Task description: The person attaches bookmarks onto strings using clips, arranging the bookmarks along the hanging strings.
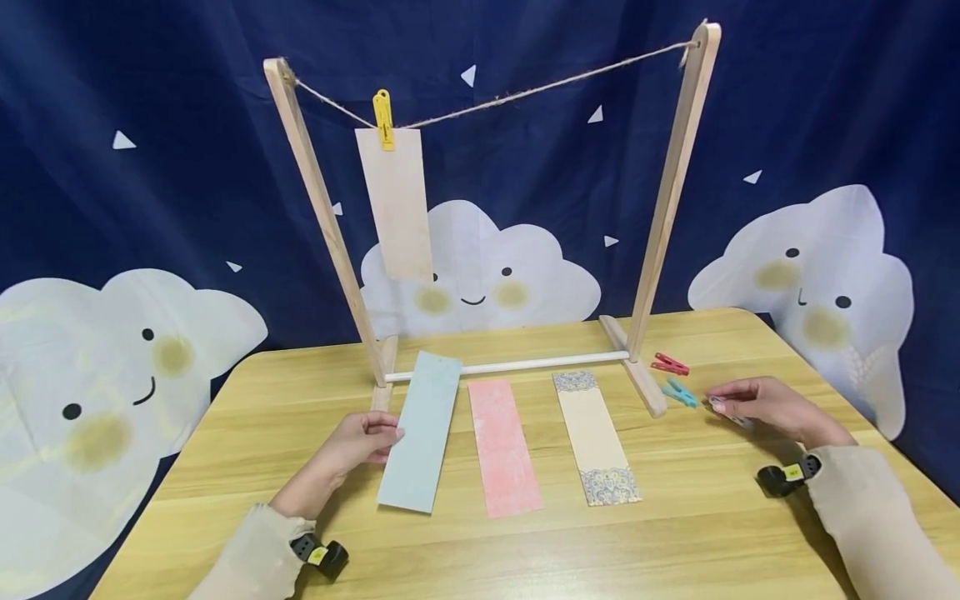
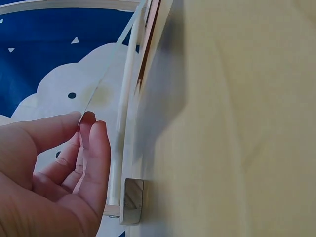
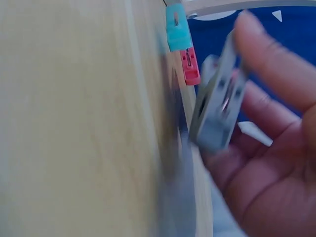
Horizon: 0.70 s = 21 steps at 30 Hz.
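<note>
My left hand (image 1: pixel 354 447) pinches the left edge of a light blue paper strip (image 1: pixel 424 442) between thumb and fingers. In the left wrist view the strip appears edge-on, lifted at a slant off the table. At the table's right side my right hand (image 1: pixel 780 408) holds a grey clothespin (image 3: pixel 216 111) by one end between thumb and fingers. Close to it lie a turquoise clothespin (image 1: pixel 679 392) and a red clothespin (image 1: pixel 670 364). A pink strip (image 1: pixel 506 450) and a cream strip with patterned ends (image 1: pixel 596 437) lie flat between the hands.
Behind the strips stands a wooden frame (image 1: pixel 663 200) with a twine line (image 1: pixel 540 88). A yellow clothespin (image 1: pixel 383 121) holds a pale beige strip (image 1: pixel 397 208) on the line, left of its middle. A white rod (image 1: pixel 543 364) joins the frame's feet. A cloud-printed curtain (image 1: pixel 525 167) hangs behind.
</note>
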Available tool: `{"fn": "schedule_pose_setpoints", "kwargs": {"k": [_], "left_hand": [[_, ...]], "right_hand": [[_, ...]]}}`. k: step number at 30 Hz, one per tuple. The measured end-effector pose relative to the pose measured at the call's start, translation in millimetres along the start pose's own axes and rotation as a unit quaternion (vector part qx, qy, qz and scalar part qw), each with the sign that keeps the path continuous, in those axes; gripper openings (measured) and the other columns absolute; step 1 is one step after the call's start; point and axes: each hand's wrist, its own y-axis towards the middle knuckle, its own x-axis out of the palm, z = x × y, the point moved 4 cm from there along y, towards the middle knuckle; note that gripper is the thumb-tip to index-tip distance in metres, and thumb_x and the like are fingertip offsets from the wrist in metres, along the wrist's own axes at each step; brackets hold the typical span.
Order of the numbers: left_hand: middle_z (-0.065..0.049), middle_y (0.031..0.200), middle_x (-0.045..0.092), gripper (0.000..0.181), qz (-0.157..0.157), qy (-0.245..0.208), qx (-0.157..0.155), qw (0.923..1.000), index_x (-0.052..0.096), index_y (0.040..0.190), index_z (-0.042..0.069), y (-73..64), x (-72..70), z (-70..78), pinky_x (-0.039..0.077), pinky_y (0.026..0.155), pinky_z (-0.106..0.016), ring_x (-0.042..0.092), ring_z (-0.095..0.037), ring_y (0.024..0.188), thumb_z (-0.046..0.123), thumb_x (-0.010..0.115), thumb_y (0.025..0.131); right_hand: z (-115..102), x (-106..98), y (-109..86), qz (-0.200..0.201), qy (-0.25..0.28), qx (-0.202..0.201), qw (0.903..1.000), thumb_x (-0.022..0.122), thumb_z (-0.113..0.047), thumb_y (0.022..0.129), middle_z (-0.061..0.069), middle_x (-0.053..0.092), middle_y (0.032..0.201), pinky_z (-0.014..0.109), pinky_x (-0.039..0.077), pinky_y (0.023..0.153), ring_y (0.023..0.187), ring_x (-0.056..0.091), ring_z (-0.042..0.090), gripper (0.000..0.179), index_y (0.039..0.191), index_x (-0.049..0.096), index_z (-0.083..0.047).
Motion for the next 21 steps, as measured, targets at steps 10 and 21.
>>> {"fn": "schedule_pose_setpoints", "kwargs": {"k": [10, 21], "left_hand": [[0.002, 0.085, 0.065, 0.033, -0.005, -0.028, 0.012, 0.9995, 0.054, 0.113, -0.013, 3.0, 0.7, 0.9, 0.054, 0.064, -0.024, 0.058, -0.007, 0.073, 0.009, 0.061, 0.090], [0.004, 0.087, 0.064, 0.035, 0.002, -0.042, 0.020, 0.9989, 0.053, 0.115, -0.012, 3.9, 1.6, 5.7, 0.054, 0.066, -0.024, 0.057, -0.005, 0.073, 0.011, 0.061, 0.090]], "right_hand": [[-19, 2, 8.2, -0.105, 0.241, -0.090, 0.9604, 0.048, 0.004, 0.095, -0.009, 0.066, 0.109, 0.018, 0.051, 0.073, 0.090, 0.059, 0.001, 0.033, 0.118, 0.064, -0.013], [-65, 7, 21.6, -0.125, 0.238, -0.145, 0.9522, 0.044, 0.005, 0.096, -0.007, 0.065, 0.115, 0.017, 0.049, 0.085, 0.105, 0.058, 0.002, 0.030, 0.122, 0.060, 0.000]]}}
